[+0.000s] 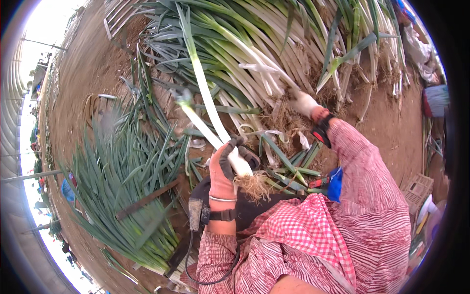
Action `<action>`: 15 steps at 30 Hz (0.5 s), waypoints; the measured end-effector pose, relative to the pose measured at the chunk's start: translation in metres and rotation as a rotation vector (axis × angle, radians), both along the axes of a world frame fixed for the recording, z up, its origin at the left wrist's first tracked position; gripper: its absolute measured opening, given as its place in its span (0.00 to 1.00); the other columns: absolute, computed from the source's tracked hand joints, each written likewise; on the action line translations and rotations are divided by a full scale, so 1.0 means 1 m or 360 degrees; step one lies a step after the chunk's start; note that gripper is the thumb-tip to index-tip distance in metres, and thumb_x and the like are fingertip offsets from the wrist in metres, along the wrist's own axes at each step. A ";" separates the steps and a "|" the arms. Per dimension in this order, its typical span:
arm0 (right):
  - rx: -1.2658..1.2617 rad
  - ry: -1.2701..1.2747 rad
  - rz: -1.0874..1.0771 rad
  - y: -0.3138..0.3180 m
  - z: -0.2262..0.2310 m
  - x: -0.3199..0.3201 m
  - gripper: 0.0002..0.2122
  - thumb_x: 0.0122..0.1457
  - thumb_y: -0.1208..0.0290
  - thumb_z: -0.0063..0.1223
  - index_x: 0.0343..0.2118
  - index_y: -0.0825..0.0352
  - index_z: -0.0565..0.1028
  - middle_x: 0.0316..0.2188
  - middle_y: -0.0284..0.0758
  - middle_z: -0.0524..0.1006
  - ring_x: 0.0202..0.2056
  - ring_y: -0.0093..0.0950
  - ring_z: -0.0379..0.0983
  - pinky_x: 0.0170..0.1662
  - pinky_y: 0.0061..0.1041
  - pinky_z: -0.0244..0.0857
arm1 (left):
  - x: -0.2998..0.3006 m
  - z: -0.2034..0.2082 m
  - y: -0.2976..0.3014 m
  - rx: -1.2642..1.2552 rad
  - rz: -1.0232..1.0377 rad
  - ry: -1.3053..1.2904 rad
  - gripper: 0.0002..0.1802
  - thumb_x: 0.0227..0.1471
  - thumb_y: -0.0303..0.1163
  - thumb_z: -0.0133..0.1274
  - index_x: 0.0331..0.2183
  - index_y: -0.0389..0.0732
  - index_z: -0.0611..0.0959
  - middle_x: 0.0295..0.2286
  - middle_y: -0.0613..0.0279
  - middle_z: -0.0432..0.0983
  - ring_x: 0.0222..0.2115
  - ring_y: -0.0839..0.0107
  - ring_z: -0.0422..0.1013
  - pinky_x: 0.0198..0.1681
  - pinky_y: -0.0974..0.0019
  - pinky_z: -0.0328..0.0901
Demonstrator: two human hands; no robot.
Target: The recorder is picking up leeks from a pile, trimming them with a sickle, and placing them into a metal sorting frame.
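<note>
My left hand (226, 169), in an orange glove with dark fingers, is closed around the white lower ends of two long green onions (208, 100). Their brown roots (253, 186) hang just past my thumb side, and the stalks point up and left. My right hand (304, 105), pale and smeared by motion, reaches to the root ends of a big heap of green onions (235, 44). Its fingers are too blurred to show whether they grip any stalk. A dark band with a red part (321, 133) sits on that wrist.
Trimmed green onions (127, 181) lie in a large bunch at the left, with a brown strip (147, 198) across them. Cut leaves (293, 171) litter the brown ground before my lap. At the right edge stand a plastic crate (417, 191) and a bluish-red container (435, 101).
</note>
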State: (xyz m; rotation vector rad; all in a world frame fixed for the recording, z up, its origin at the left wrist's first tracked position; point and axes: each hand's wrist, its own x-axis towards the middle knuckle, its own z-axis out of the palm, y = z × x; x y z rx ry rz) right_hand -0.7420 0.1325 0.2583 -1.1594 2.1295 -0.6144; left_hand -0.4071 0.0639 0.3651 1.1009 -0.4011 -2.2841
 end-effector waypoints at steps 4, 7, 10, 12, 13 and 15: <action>-0.0225 0.0080 -0.0532 -0.079 -0.059 -0.023 0.22 0.63 0.59 0.50 0.58 0.62 0.71 0.47 0.46 0.79 0.49 0.38 0.76 0.53 0.35 0.66 | -0.008 -0.002 -0.001 0.0057 0.0000 0.0157 0.13 0.58 0.29 0.53 0.42 0.32 0.77 0.34 0.54 0.78 0.28 0.67 0.76 0.33 0.59 0.76; 0.0076 0.0178 -0.0710 -0.112 -0.064 -0.006 0.21 0.65 0.58 0.44 0.58 0.59 0.71 0.51 0.45 0.77 0.53 0.43 0.73 0.56 0.40 0.65 | -0.013 0.006 -0.001 0.0014 0.0040 0.0051 0.12 0.57 0.29 0.54 0.41 0.32 0.77 0.34 0.53 0.78 0.28 0.65 0.75 0.31 0.57 0.74; 0.0363 0.0259 -0.0758 -0.134 -0.060 0.013 0.21 0.64 0.56 0.44 0.56 0.59 0.71 0.51 0.46 0.77 0.54 0.43 0.73 0.56 0.42 0.65 | -0.010 0.007 -0.003 0.0049 0.0118 0.0051 0.12 0.57 0.28 0.54 0.43 0.36 0.77 0.28 0.55 0.78 0.22 0.64 0.75 0.24 0.58 0.74; 0.0438 0.0245 -0.0806 -0.133 -0.060 0.009 0.22 0.62 0.54 0.46 0.56 0.61 0.71 0.51 0.47 0.76 0.54 0.43 0.73 0.56 0.42 0.66 | -0.017 0.019 -0.002 0.0064 0.0115 -0.0067 0.12 0.57 0.28 0.54 0.43 0.36 0.78 0.27 0.55 0.78 0.21 0.64 0.75 0.24 0.59 0.74; 0.0396 0.0183 -0.0800 -0.130 -0.059 0.006 0.24 0.61 0.54 0.49 0.56 0.62 0.71 0.51 0.47 0.77 0.53 0.43 0.74 0.55 0.42 0.66 | -0.021 0.023 -0.002 0.0071 0.0110 -0.0125 0.12 0.56 0.29 0.54 0.42 0.36 0.78 0.26 0.55 0.77 0.21 0.64 0.75 0.23 0.59 0.73; 0.0253 0.0008 -0.0721 -0.124 -0.053 0.011 0.27 0.58 0.53 0.56 0.55 0.67 0.70 0.48 0.48 0.77 0.50 0.42 0.76 0.53 0.40 0.68 | -0.016 0.016 -0.004 -0.0048 -0.0002 -0.0131 0.11 0.56 0.30 0.55 0.39 0.33 0.79 0.26 0.55 0.77 0.22 0.64 0.75 0.24 0.61 0.73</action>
